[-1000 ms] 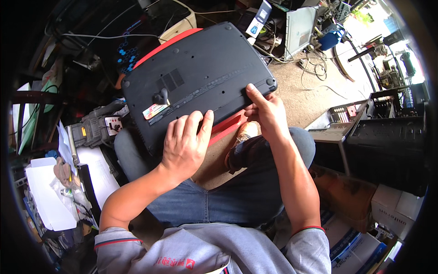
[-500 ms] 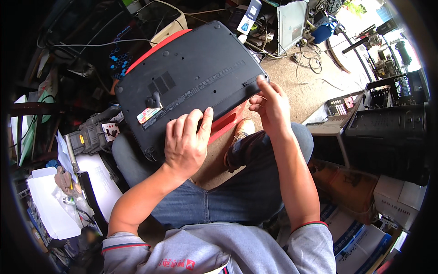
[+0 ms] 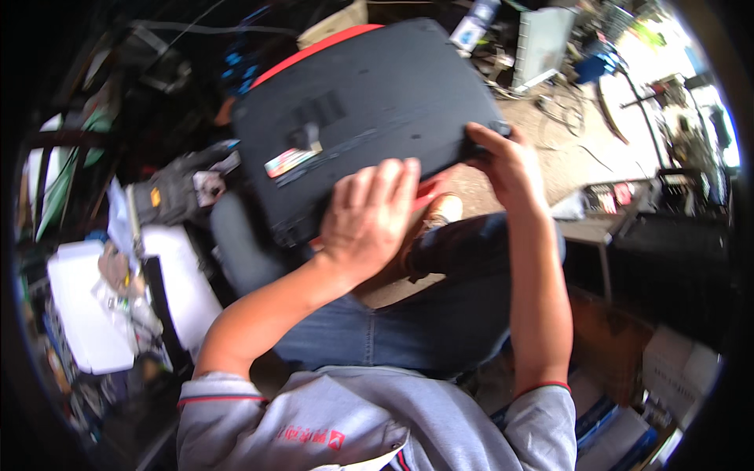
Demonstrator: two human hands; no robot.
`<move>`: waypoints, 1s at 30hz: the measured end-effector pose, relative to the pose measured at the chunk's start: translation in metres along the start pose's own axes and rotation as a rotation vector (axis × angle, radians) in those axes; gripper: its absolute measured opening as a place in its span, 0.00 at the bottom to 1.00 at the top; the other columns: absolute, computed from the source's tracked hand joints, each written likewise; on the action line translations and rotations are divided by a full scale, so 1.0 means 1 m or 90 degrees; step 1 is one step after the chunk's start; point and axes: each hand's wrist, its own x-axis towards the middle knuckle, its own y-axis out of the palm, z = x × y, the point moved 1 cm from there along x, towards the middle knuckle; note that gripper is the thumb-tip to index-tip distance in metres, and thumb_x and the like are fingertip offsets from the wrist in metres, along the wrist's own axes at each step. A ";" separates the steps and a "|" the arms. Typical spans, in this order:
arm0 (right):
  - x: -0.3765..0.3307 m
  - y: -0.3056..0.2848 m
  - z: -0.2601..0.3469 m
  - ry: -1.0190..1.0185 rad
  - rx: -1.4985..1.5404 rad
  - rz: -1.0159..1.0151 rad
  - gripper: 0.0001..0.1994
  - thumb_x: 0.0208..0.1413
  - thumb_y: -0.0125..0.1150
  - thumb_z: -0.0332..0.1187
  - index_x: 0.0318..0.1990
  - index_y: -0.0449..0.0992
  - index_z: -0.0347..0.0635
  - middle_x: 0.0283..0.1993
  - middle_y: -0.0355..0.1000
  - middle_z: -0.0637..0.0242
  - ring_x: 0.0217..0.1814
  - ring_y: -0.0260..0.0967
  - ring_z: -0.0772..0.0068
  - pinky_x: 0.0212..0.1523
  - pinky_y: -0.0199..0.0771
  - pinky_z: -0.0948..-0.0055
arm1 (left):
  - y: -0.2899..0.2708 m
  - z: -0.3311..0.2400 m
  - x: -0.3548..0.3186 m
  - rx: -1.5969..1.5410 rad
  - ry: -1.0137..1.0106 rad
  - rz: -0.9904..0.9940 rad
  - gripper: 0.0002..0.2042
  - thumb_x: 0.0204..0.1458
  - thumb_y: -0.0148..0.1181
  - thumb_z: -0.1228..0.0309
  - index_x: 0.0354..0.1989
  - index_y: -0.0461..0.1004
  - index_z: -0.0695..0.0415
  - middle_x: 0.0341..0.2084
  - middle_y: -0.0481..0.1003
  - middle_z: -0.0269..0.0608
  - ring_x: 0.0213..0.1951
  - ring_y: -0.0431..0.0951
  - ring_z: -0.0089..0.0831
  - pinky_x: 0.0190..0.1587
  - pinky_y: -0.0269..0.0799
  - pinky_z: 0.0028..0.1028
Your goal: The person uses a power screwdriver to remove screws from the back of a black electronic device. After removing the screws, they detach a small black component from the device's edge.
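While the flat black plastic laptop underside (image 3: 361, 118) lies tilted over a red stool seat (image 3: 318, 49) above the knees, the left hand (image 3: 369, 220) presses its near edge, fingers together and flat. The right hand (image 3: 506, 165) pinches its right corner, fingers clamped.

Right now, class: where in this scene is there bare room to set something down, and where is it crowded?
Bare patches: the dusty floor between the black laptop base and the black box, and the base's far half beyond the left hand and right hand. Crowded: the papers and parts at left, and the cables and gear at top right.
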 end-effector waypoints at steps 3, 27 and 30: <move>-0.005 -0.007 0.005 0.000 -0.016 0.013 0.17 0.51 0.66 0.27 0.46 0.69 0.31 0.37 0.73 0.62 0.32 0.74 0.74 0.27 0.77 0.79 | 0.008 -0.009 0.007 -0.003 -0.015 0.008 0.22 0.50 0.52 0.69 0.55 0.69 0.62 0.47 0.68 0.41 0.46 0.69 0.36 0.48 0.66 0.33; -0.008 -0.003 -0.002 -0.090 -0.012 -0.037 0.14 0.52 0.65 0.27 0.44 0.71 0.32 0.33 0.74 0.65 0.26 0.73 0.77 0.24 0.79 0.79 | 0.025 -0.018 0.008 -0.052 -0.038 -0.096 0.19 0.51 0.52 0.69 0.50 0.71 0.67 0.42 0.68 0.47 0.42 0.69 0.38 0.45 0.68 0.32; -0.009 -0.008 -0.010 -0.054 0.041 -0.030 0.14 0.54 0.65 0.29 0.44 0.71 0.32 0.32 0.74 0.64 0.23 0.73 0.76 0.24 0.79 0.78 | 0.026 -0.022 0.012 -0.031 -0.061 -0.110 0.19 0.50 0.53 0.69 0.49 0.71 0.67 0.40 0.68 0.47 0.41 0.69 0.38 0.44 0.68 0.32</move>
